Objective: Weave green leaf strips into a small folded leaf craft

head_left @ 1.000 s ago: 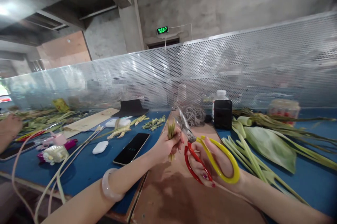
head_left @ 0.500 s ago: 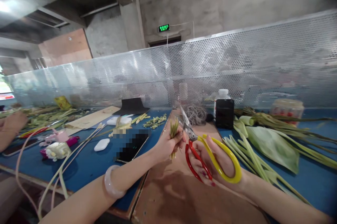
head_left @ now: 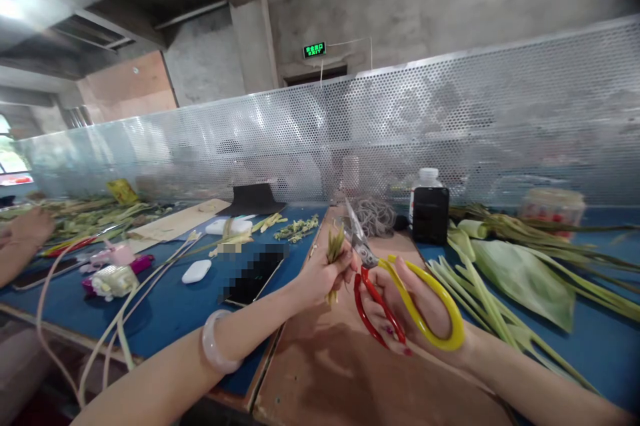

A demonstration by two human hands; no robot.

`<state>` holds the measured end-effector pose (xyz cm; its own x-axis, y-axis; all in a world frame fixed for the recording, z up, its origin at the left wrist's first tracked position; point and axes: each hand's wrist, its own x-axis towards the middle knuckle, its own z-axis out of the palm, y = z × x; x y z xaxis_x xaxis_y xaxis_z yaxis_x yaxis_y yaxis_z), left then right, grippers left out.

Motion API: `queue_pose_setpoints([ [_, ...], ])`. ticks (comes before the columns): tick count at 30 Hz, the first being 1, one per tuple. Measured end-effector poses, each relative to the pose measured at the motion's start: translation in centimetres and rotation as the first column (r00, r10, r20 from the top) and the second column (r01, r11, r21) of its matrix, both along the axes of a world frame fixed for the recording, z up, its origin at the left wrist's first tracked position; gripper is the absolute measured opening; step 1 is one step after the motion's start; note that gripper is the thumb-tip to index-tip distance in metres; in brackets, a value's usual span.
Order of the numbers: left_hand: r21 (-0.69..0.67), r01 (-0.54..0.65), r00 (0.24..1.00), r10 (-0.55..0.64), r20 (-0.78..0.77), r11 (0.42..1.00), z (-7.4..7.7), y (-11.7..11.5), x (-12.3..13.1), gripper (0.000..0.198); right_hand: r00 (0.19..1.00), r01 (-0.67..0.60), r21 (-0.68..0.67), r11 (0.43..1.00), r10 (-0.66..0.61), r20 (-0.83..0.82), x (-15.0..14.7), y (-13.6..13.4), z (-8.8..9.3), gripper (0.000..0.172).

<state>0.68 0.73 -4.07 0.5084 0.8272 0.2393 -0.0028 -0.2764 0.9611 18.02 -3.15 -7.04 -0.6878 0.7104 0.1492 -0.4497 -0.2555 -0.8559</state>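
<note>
My left hand (head_left: 325, 274) is closed around a small bundle of green plant strips (head_left: 335, 245), whose ends stick out above and below the fingers. In my right hand (head_left: 395, 306) are scissors (head_left: 440, 333) with one yellow and one red handle loop. My thumb is through the yellow loop and my fingers are in the red one. The scissors' handles stand apart, and the metal blades point up and away, just right of the bundle. Whether the blades touch the strips I cannot tell. A pale bangle is on my left wrist.
Left of my hands lie a phone (head_left: 255, 276), a white case (head_left: 197, 271) and a hair clip (head_left: 114, 281). Behind are tangled grey cord (head_left: 373, 218) and a dark bottle (head_left: 430, 213). Green leaves (head_left: 525, 276) spread at right. Another person's hand (head_left: 30, 233) is at far left.
The whole view has shifted slightly to the right. My hands, the bundle and the scissors keep nearly the same positions relative to each other.
</note>
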Motion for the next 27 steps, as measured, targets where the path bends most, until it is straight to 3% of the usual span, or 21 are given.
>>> queue_pose_setpoints([
  [7,0.037,0.007,1.000,-0.007,-0.021,0.999,0.1,0.0,0.0,0.032,1.000,0.001,-0.067,0.998,-0.002,-0.013,0.0,-0.1,-0.1,0.044],
  [13,0.062,0.008,0.999,-0.006,-0.031,0.998,0.0,-0.1,0.0,0.032,1.000,0.006,-0.002,1.000,-0.006,0.001,-0.2,-0.3,0.1,0.047],
  [19,0.044,0.003,0.999,-0.001,-0.045,0.999,0.0,-0.2,0.2,0.032,1.000,0.022,-0.046,0.999,-0.022,0.015,-0.1,-0.2,0.0,0.044],
  [25,0.010,-0.107,0.994,0.107,0.033,0.994,-0.5,0.5,0.0,0.031,0.996,0.076,-0.038,0.996,-0.074,0.043,-0.1,-0.8,1.6,0.045],
  [27,0.012,-0.177,0.982,0.176,0.074,0.984,-0.4,1.1,-0.3,0.030,0.974,0.203,0.036,0.979,-0.205,0.098,0.0,-0.5,2.1,0.048],
])
